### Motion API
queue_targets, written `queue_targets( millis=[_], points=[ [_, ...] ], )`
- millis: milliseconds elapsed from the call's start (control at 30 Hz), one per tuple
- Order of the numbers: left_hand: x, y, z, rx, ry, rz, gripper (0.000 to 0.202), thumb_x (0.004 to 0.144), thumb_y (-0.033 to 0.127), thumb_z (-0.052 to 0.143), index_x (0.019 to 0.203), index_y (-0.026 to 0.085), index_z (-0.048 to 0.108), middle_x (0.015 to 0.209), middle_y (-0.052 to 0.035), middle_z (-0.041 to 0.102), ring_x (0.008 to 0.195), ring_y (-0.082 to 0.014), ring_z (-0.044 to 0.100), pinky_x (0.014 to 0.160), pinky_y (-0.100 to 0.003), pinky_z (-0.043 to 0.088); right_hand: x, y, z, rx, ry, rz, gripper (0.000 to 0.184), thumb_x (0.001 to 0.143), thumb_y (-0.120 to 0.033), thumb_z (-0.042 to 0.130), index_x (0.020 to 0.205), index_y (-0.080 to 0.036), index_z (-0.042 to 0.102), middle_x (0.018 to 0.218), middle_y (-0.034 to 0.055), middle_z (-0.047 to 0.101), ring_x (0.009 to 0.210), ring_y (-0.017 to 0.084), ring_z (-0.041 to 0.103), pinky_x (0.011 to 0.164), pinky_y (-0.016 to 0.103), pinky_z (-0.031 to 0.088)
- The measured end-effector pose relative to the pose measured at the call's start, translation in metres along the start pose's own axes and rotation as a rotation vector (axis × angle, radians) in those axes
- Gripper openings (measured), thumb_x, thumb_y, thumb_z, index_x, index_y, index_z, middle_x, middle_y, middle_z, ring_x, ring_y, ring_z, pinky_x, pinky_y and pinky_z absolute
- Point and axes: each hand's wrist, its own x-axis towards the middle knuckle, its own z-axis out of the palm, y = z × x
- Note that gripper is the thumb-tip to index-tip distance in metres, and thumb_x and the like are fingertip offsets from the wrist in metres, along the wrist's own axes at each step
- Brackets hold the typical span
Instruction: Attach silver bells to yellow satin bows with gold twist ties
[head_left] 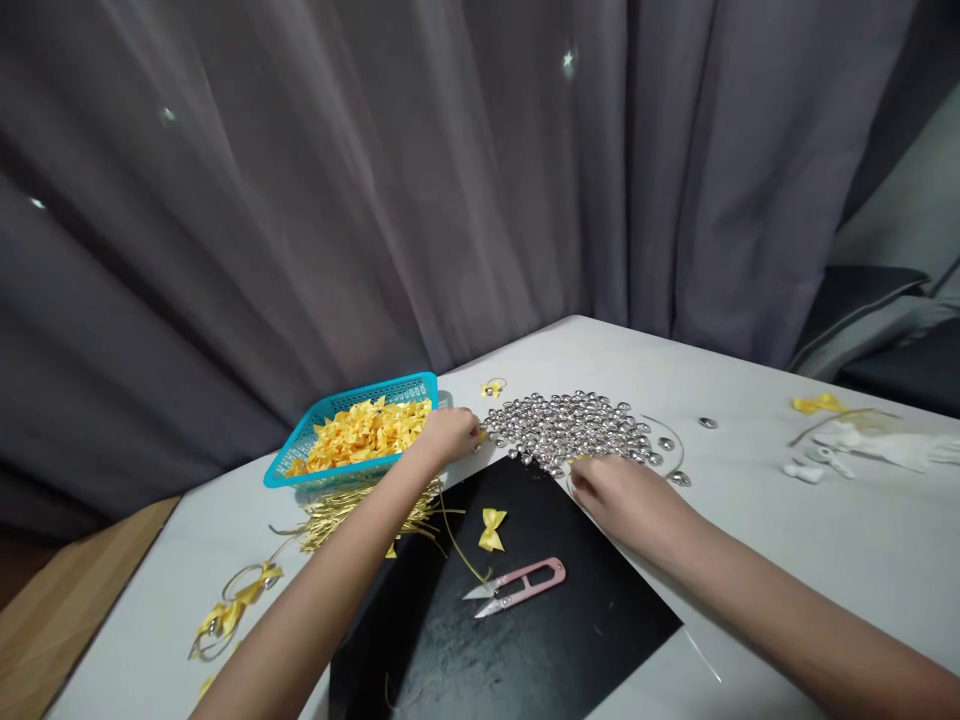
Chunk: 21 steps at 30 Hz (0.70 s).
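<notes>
Teal basket [339, 404] holds yellow bows [367, 436]; left hand [446, 438] fingers [472, 432] pinch at silver beads [574, 422], right hand [621, 497] fingers curled, grip unclear.

Small shiny silver metal charms [570, 425], many, in one heap.
The heap lies flat and wide on the white table [750, 520], just behind the black sheet [540, 620]; the left hand [448, 435] touches its left edge, the right hand [611, 490] its near edge.

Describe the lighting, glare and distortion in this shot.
Head view: soft, even light; small glints on the silver beads and a dull sheen on the black mat; bright pinholes in the curtain; wide-angle lens bows the table edges.
</notes>
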Motion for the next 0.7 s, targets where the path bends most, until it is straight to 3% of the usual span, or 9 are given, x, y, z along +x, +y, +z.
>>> queue_targets(
  millis=[133,233,300,367,467,567,633,700],
  points=[
    [-0.016,0.007,-0.002,-0.336,0.082,-0.006,0.028,0.088,0.031,0.053,0.112,0.016,0.056,0.114,-0.0086,0.058,0.095,-0.0200,0.060,0.079,-0.040,0.051,-0.002,-0.005,-0.005,0.087,0.078,-0.053,0.016,0.082,-0.015,0.047,0.078,-0.016,0.063,0.074,0.0078,0.064,0.068,0.020,0.059,0.056,0.026,0.034],
    [-0.040,0.024,0.005,-0.691,0.126,-0.022,0.021,0.088,0.035,0.048,0.096,0.017,0.056,0.092,-0.0028,0.057,0.071,-0.0108,0.053,0.061,-0.024,0.046,-0.009,-0.011,-0.007,0.204,0.200,-0.099,0.024,0.087,-0.030,0.048,0.106,-0.019,0.058,0.090,0.0065,0.064,0.060,0.014,0.054,0.061,0.028,0.042],
    [-0.063,0.038,0.014,-0.936,0.066,-0.041,0.024,0.083,0.041,0.048,0.092,0.019,0.053,0.079,0.0007,0.051,0.057,-0.0074,0.044,0.050,-0.018,0.036,-0.015,-0.017,-0.007,0.360,0.320,-0.213,0.038,0.087,-0.036,0.052,0.122,-0.021,0.048,0.105,0.0078,0.059,0.052,0.009,0.048,0.057,0.027,0.044],
    [-0.085,0.051,0.024,-1.144,-0.044,-0.074,0.022,0.075,0.038,0.052,0.084,0.017,0.052,0.073,0.0011,0.046,0.052,-0.0062,0.037,0.047,-0.018,0.029,-0.022,-0.021,-0.008,0.520,0.408,-0.367,0.045,0.086,-0.033,0.054,0.128,-0.024,0.043,0.120,0.0094,0.052,0.051,0.007,0.046,0.055,0.026,0.046],
    [-0.111,0.064,0.034,-1.374,-0.220,-0.144,0.021,0.070,0.034,0.049,0.076,0.014,0.053,0.071,-0.0022,0.047,0.051,-0.0063,0.035,0.048,-0.019,0.031,-0.029,-0.024,-0.011,0.617,0.389,-0.546,0.033,0.087,-0.023,0.053,0.120,-0.025,0.052,0.125,0.0081,0.051,0.058,0.007,0.051,0.057,0.025,0.049],
    [-0.123,0.067,0.039,-1.520,-0.345,-0.202,0.018,0.070,0.031,0.048,0.068,0.014,0.052,0.064,-0.0010,0.044,0.048,-0.0059,0.032,0.046,-0.019,0.028,-0.031,-0.025,-0.012,0.647,0.318,-0.645,0.016,0.086,-0.021,0.055,0.099,-0.021,0.064,0.096,0.0054,0.066,0.067,0.011,0.059,0.056,0.024,0.049],
    [-0.125,0.066,0.041,-1.601,-0.416,-0.254,0.017,0.072,0.029,0.048,0.067,0.013,0.053,0.062,-0.0003,0.045,0.045,-0.0050,0.032,0.044,-0.017,0.027,-0.030,-0.026,-0.011,0.650,0.276,-0.656,0.012,0.086,-0.021,0.055,0.091,-0.019,0.066,0.080,0.0036,0.068,0.068,0.012,0.061,0.057,0.023,0.048],
    [-0.126,0.064,0.044,-1.607,-0.399,-0.286,0.020,0.078,0.030,0.048,0.070,0.013,0.056,0.066,-0.0015,0.051,0.045,-0.0044,0.038,0.043,-0.017,0.029,-0.029,-0.027,-0.008,0.640,0.252,-0.592,0.013,0.087,-0.022,0.055,0.086,-0.018,0.067,0.073,0.0029,0.068,0.063,0.011,0.061,0.055,0.022,0.047]
  ],
)
